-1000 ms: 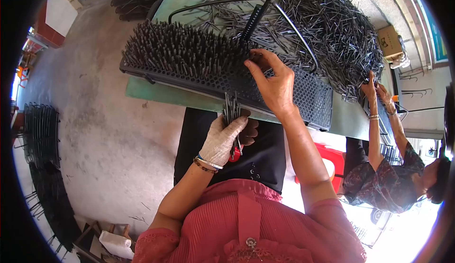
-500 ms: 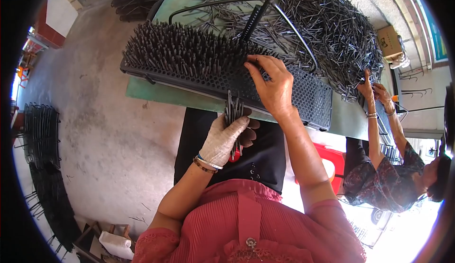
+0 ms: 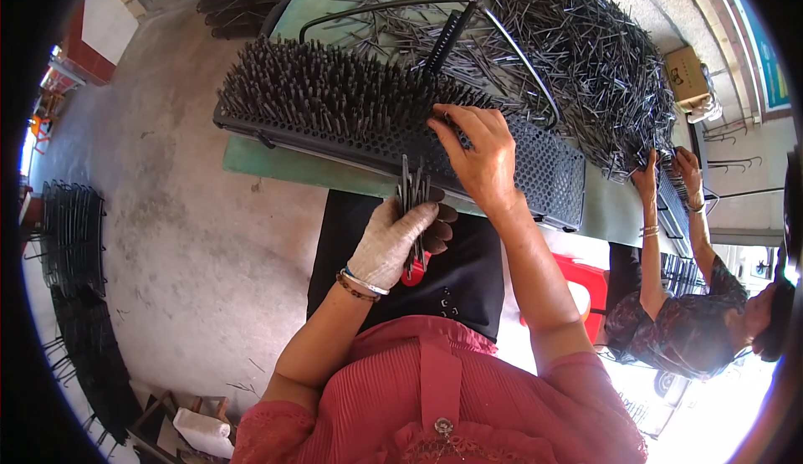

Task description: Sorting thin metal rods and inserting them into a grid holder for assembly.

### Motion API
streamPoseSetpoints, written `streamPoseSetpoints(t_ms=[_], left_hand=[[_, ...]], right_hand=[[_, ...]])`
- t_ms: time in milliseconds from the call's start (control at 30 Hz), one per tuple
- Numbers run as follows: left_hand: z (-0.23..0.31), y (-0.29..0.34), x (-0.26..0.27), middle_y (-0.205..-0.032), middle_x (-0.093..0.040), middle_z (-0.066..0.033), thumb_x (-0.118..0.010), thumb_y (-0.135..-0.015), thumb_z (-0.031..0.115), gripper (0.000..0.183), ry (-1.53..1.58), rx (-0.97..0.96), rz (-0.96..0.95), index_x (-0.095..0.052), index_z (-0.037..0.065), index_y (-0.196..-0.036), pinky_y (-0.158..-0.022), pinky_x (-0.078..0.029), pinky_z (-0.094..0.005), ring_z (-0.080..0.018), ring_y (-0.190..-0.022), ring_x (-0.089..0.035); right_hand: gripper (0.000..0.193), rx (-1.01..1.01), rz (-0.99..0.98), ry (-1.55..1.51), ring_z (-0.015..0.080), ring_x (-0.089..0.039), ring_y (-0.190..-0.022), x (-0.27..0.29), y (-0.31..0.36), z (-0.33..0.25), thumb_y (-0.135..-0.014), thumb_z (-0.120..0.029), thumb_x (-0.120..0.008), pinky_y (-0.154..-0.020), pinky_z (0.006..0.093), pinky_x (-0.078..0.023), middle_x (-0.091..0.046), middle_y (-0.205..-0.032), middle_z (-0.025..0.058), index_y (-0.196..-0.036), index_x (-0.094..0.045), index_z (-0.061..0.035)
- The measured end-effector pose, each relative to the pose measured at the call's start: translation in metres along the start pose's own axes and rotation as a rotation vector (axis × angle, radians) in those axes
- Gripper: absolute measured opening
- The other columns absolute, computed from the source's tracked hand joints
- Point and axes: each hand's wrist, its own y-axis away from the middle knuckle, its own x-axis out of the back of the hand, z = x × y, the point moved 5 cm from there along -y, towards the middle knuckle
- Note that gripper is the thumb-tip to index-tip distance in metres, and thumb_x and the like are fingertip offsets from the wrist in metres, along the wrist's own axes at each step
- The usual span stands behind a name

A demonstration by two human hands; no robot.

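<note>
My left hand (image 3: 389,238), in a pale glove with dark fingers, is closed round a bundle of thin dark metal rods (image 3: 411,181) just below the table edge. My bare right hand (image 3: 483,153) reaches over a long black perforated rack (image 3: 535,167). Its thumb and forefinger are pinched together at the edge of the standing rods; whatever is between the fingertips is hidden. Upright rods (image 3: 309,92) pack the rack's left part densely, while bare holes show on its right part.
A large heap of loose rods (image 3: 577,54) covers the green table (image 3: 284,160) behind the rack. A bent black metal frame (image 3: 393,4) arches over it. At the right, a co-worker's hands (image 3: 665,179) work at another rack. A cardboard box (image 3: 687,79) stands beyond the heap.
My right hand has shifted very slightly to the left, still at the standing rods. My left hand with the bundle has barely moved. The co-worker's hands have moved lower and apart.
</note>
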Motion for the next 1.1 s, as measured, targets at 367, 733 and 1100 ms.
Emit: streamPoseSetpoints(t_ms=[367,733,1100], left_hand=[[-0.006,-0.005,0.005,-0.093,-0.067,-0.0128,-0.060,-0.093,0.016,0.023,0.031,-0.001,-0.003,-0.054,0.000,-0.108,-0.064,-0.057,-0.0307,-0.0171,-0.074,-0.066],[-0.003,0.000,0.003,-0.097,-0.067,-0.0152,-0.059,-0.093,0.016,0.029,-0.002,-0.021,0.036,-0.054,-0.003,-0.114,-0.067,-0.055,-0.0295,-0.0204,-0.079,-0.068],[0.000,0.002,0.003,-0.089,-0.068,-0.0114,-0.061,-0.092,0.019,0.028,0.002,0.062,0.093,-0.056,-0.001,-0.112,-0.054,-0.050,-0.0237,-0.0129,-0.065,-0.062]], right_hand=[[0.013,-0.283,-0.085,-0.064,0.0272,-0.065,-0.070,-0.007,-0.007,0.014,-0.079,-0.008,-0.073,-0.069,0.0342,-0.050,-0.068,-0.082,0.0120,-0.087,-0.067,0.0007],[0.013,0.083,-0.059,0.051,0.0275,-0.063,-0.078,0.004,-0.023,-0.002,-0.076,-0.008,-0.073,-0.072,0.0356,-0.047,-0.068,-0.086,0.0095,-0.087,-0.068,-0.0025],[0.014,0.168,-0.120,0.043,0.0246,-0.062,-0.073,-0.003,-0.016,-0.006,-0.075,-0.008,-0.074,-0.069,0.0344,-0.045,-0.067,-0.082,0.0064,-0.087,-0.067,-0.0041]])
